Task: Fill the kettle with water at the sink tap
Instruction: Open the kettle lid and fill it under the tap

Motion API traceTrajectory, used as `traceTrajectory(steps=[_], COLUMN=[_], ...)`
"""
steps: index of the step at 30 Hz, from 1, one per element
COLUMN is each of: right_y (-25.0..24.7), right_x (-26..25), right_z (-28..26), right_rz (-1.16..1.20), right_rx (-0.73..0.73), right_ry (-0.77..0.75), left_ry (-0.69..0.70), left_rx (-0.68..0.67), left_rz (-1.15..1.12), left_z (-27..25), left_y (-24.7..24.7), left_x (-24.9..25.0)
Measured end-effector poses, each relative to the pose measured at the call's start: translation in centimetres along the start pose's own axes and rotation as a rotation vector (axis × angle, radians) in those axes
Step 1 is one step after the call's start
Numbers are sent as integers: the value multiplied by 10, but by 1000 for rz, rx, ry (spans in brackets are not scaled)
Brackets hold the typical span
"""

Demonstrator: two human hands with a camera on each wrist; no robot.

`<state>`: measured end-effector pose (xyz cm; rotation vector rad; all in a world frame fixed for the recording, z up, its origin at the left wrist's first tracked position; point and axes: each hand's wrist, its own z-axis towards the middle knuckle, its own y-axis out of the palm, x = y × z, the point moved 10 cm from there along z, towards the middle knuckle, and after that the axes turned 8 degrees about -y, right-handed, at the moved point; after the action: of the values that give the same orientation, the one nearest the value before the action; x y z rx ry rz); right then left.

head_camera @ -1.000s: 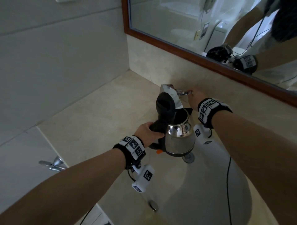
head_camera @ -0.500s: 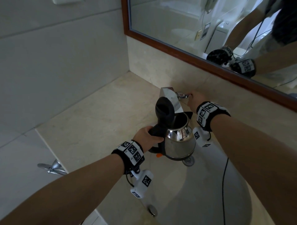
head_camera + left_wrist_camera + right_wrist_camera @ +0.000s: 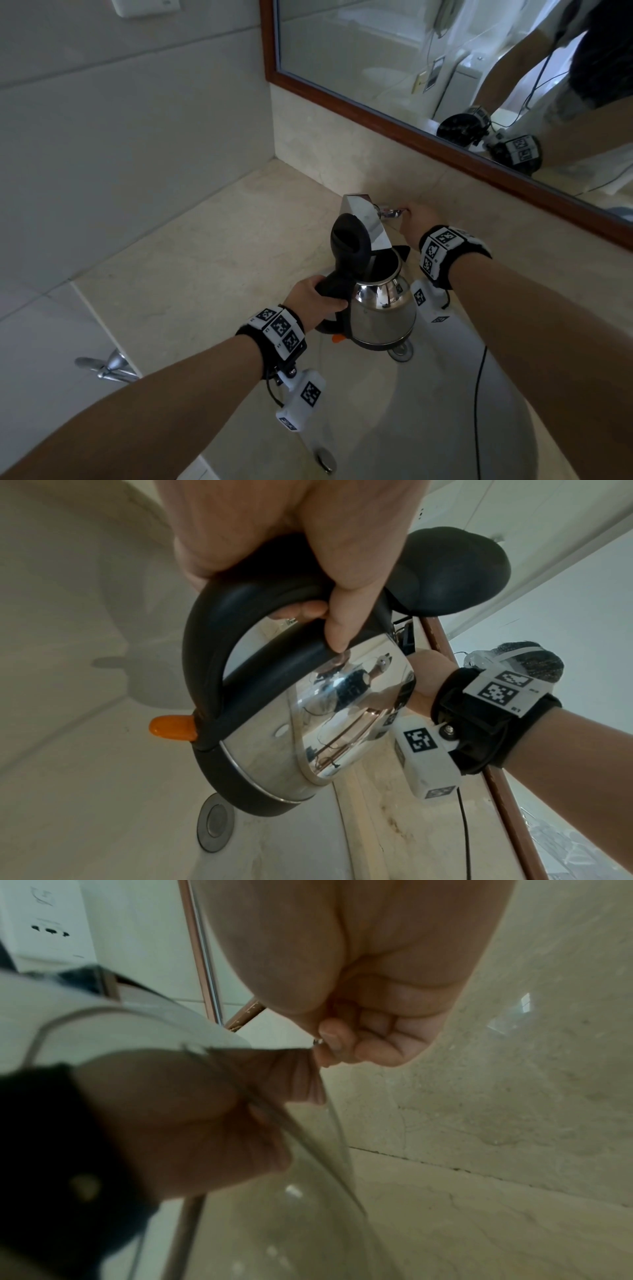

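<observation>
A steel kettle point(image 3: 380, 308) with a black handle and its lid point(image 3: 349, 240) flipped up hangs over the sink basin point(image 3: 428, 428), its mouth under the chrome tap spout point(image 3: 363, 219). My left hand point(image 3: 308, 294) grips the handle; in the left wrist view the fingers point(image 3: 342, 596) wrap round the black handle point(image 3: 212, 647), above the orange switch point(image 3: 171, 727). My right hand point(image 3: 416, 221) is at the tap lever point(image 3: 388, 213) behind the kettle; in the right wrist view its curled fingers point(image 3: 342, 1042) pinch the lever's tip. No water stream shows.
A wood-framed mirror point(image 3: 445, 144) and stone backsplash stand close behind the tap. Beige countertop point(image 3: 205, 257) spreads to the left up to a tiled wall. A drain point(image 3: 400, 353) lies under the kettle; a black cable point(image 3: 478, 394) hangs over the basin. A chrome fitting point(image 3: 102, 368) sticks out lower left.
Both hands keep their holds and the kettle stays under the spout. The kettle has sunk slightly in the view.
</observation>
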<state>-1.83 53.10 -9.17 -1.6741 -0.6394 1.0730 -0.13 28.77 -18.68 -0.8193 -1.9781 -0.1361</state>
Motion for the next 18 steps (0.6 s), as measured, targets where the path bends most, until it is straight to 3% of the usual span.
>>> traceTrajectory(steps=[18], right_y=[1], right_x=[4], right_z=[-3], right_rz=[66], right_rx=[20], right_ry=[27], left_ry=[-11], left_rx=[0], left_rz=[24], left_z=[0], left_y=[-2], left_x=[5])
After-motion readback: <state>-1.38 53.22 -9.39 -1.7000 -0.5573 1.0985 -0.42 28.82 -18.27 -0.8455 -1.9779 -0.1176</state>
